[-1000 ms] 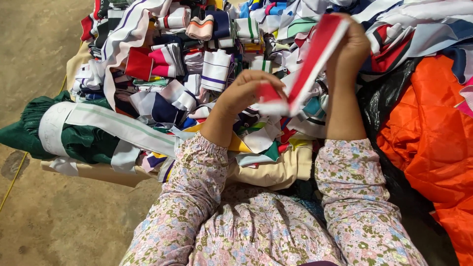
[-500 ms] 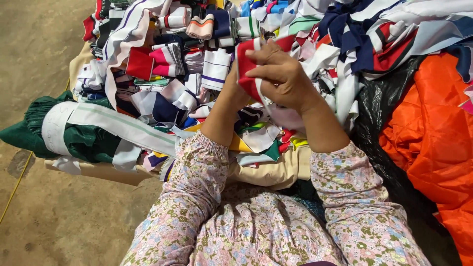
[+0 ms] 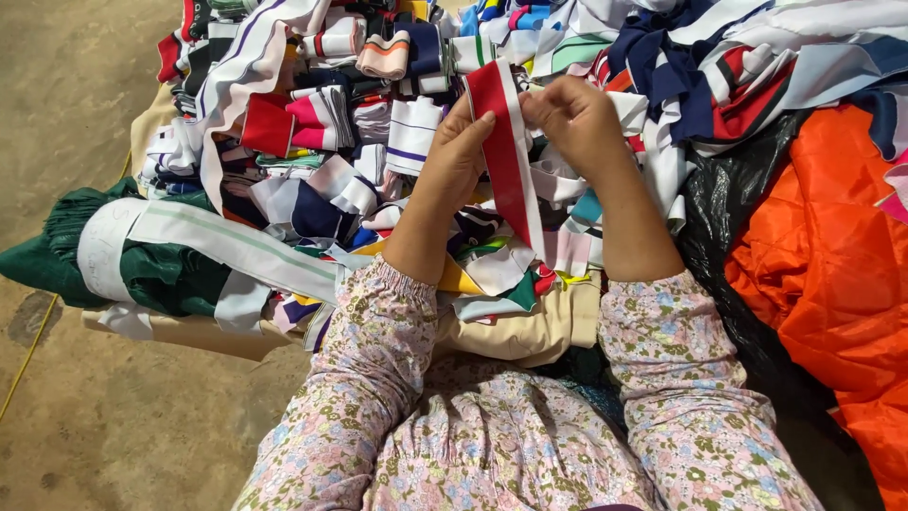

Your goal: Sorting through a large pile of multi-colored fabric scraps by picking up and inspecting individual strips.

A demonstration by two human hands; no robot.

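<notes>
A red and white striped fabric strip [image 3: 508, 161] hangs between both hands above a big heap of coloured ribbed fabric pieces [image 3: 359, 123]. My left hand [image 3: 456, 151] grips the strip's upper left edge, thumb on the red part. My right hand [image 3: 579, 123] pinches its upper right edge. The strip's lower end trails down onto the heap in front of my floral sleeves.
A green bundle wrapped by a white band [image 3: 123, 255] lies at the left on a beige sack [image 3: 511, 331]. Orange padded cloth [image 3: 832, 284] and black plastic sheeting [image 3: 747, 237] fill the right side. Brown dirt floor [image 3: 85, 416] runs along the left.
A second ago my right hand held the strip stretched up to the right. It then came down to my left hand, and the strip now hangs straight between both hands.
</notes>
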